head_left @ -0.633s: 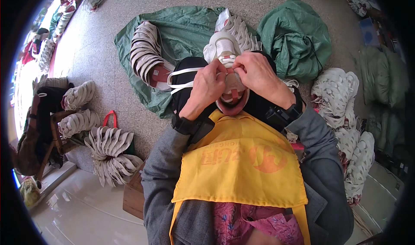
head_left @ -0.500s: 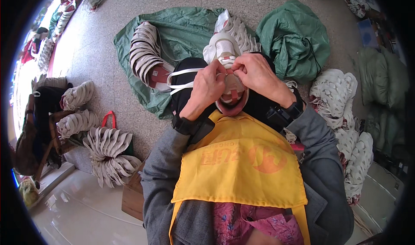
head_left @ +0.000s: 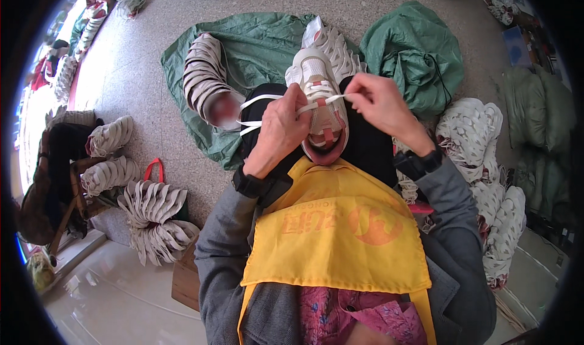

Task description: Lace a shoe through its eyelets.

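A white sneaker with pinkish-beige parts rests between my knees, toe pointing away from me. My right hand, off the shoe's right side, pinches the end of a white shoelace and holds it taut from the top eyelets. At the shoe's left edge my left hand is closed, fingertips on the lace where it crosses the upper. Loose lace loops out to the left of that hand, over my dark trouser leg. The fingers partly cover the shoe's left side.
Green woven sacking lies on the floor ahead, bearing a curved stack of shoe uppers. A bunched green sack stands to its right. More uppers are piled at the right; other bundles hang at the left near a wooden box.
My right hand has moved right, away from the shoe, drawing the lace out straight. My left hand has shifted slightly left and down, and the shoe's tongue area now shows between the hands.
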The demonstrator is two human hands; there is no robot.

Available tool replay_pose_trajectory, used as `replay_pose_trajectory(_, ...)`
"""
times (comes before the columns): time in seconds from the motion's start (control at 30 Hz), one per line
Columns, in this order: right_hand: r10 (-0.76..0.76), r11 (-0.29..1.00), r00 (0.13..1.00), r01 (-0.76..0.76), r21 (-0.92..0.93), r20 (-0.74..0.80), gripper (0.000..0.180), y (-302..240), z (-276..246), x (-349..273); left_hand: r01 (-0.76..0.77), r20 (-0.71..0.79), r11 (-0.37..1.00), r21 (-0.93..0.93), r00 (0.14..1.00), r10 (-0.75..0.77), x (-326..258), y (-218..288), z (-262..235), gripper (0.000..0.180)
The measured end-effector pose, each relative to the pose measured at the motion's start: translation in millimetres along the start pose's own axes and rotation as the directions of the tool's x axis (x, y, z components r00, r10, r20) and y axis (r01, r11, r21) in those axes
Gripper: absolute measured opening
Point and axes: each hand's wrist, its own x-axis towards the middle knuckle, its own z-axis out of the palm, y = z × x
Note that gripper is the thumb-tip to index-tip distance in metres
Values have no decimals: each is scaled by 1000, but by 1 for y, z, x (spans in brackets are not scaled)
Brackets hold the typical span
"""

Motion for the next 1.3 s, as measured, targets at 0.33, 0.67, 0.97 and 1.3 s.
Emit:
replay_pose_trajectory(0.33,143,538,989,-38,842,-46,16,-1,-60,-25,-174,-295,910,375,909,296,6,9,-42,13)
replay_pose_trajectory(0.67,221,547,930,132,827,-294,14,54,-99,-47,-165,-378,966,197,897,230,6,19,-28,14)
replay_pose_trajectory(0.97,390,551,694,351,758,-605,19,221,-232,-145,-216,-156,967,138,959,236,-11,1,10,15)
replay_pose_trajectory(1.3,259,963,917,-222,151,-303,24,56,-53,-65,-173,-25,958,227,983,184,-18,-2,-4,10)
